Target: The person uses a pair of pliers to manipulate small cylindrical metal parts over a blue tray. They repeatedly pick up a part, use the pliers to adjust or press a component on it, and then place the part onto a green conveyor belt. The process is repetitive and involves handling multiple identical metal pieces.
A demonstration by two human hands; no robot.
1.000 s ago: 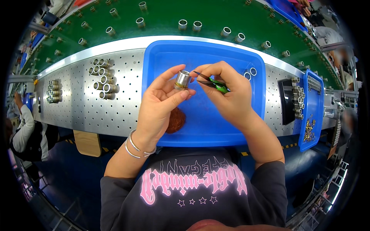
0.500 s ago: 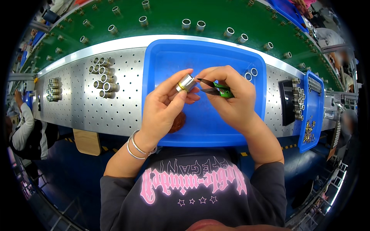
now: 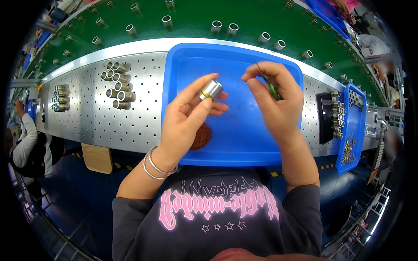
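My left hand (image 3: 185,115) grips a shiny metal sleeve (image 3: 212,89) with a yellow band, tilted between thumb and fingers. To its right, my right hand (image 3: 281,102) is closed round green-handled snips (image 3: 273,90), with the thumb and forefinger close together. The snips' dark blades point up and are mostly hidden by the fingers. A clear gap separates the sleeve from the snips. Both hands are above a blue tray (image 3: 235,159). Inside the tray, partly behind my left wrist, lies a round reddish-brown coiled mass (image 3: 202,137).
Left of the tray, several metal sleeves (image 3: 117,89) stand grouped on a perforated metal bench (image 3: 143,117). Beyond the bench, more sleeves stand on a green conveyor (image 3: 191,32). At the right, a second blue tray (image 3: 347,163) holds sleeves and small brass-coloured parts, near a black holder (image 3: 325,117).
My right hand has drawn the snips away from the sleeve, up and right, turning their blades upward. My left hand keeps its sleeve, now tilted more upright. Sleeves on the conveyor have shifted slightly right.
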